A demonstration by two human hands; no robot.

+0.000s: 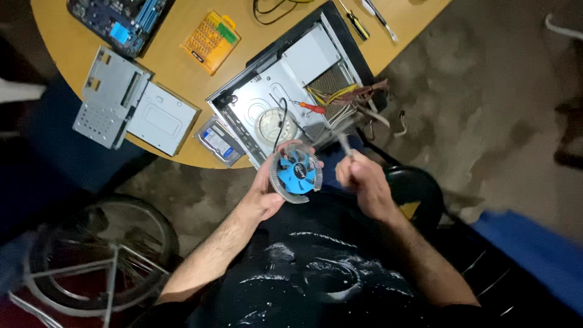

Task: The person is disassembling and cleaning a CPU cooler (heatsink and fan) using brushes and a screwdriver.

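Stained concrete floor [486, 91] spreads under and beside a rounded wooden worktop [176, 18], and nearest the camera the person's dark shirt fills the lower frame. Just above it, the left hand [267, 188] cradles a round CPU cooler fan [296, 173] with blue blades and a ring of metal fins, its fingers curled shut around the rim from below and the side. A black cable runs up from the fan toward the case. Beside it, the right hand [358, 179] is closed in a fist around a thin grey tool [345, 144], blurred so its kind cannot be told; its tip points up toward the case. Both hands hang in the air just off the worktop's near edge, over a black round stool [419, 188]. Beyond them lies an open computer case [291, 79] on its side, with loose coloured wires [346, 97] bunched at its right end. Left of the case rest a hard drive [220, 141], an optical drive [163, 117] and a perforated metal drive bracket [106, 97]. Farther back sit an orange screwdriver bit set [211, 41], a blue motherboard [121, 21] and two screwdrivers [367, 18]. A bicycle wheel [91, 261] lies on the floor at lower left.
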